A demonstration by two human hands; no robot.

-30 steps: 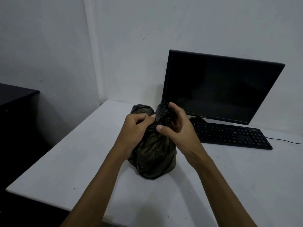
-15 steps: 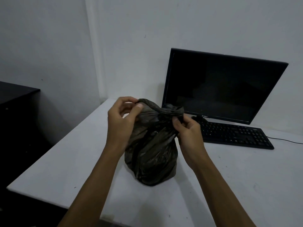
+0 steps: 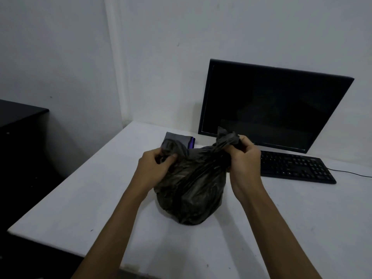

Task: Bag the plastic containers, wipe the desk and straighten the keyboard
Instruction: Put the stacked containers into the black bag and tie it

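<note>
A full black plastic bag (image 3: 191, 190) stands on the white desk (image 3: 80, 198). My left hand (image 3: 155, 166) grips one twisted end of its top on the left. The other end sticks up out of the fist of my right hand (image 3: 244, 158). The two ends cross between my hands. What the bag holds is hidden. A black keyboard (image 3: 296, 167) lies at a slant in front of the monitor, to the right of my right hand. A folded grey cloth (image 3: 177, 140) with a purple edge lies just behind the bag.
A black monitor (image 3: 271, 105) with a dark screen stands at the back of the desk by the wall. The keyboard's cable (image 3: 350, 173) runs off to the right. Low dark furniture (image 3: 18, 137) stands to the left of the desk.
My hands have pulled the two ends of the bag's top apart and lower, tightening the twist. The grey cloth behind the bag has come into sight.
</note>
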